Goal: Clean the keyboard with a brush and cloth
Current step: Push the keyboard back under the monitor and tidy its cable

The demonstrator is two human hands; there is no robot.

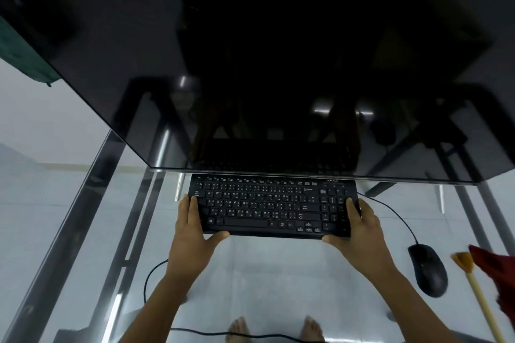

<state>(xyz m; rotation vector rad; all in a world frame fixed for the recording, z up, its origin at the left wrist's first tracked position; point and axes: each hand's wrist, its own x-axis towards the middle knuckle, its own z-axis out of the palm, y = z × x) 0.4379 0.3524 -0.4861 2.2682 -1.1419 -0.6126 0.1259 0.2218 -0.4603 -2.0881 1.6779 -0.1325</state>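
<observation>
I see the black keyboard (274,207) lying on the glass table (278,273), just under the lower edge of a dark monitor (250,64). My left hand (192,228) clasps its left end, fingers over the keys and thumb on the near edge; my right hand (359,227) clasps the right end likewise. A mouse (427,269) sits to the right, with the brush (471,278) and red cloth (496,270) beside it. No containers show.
</observation>
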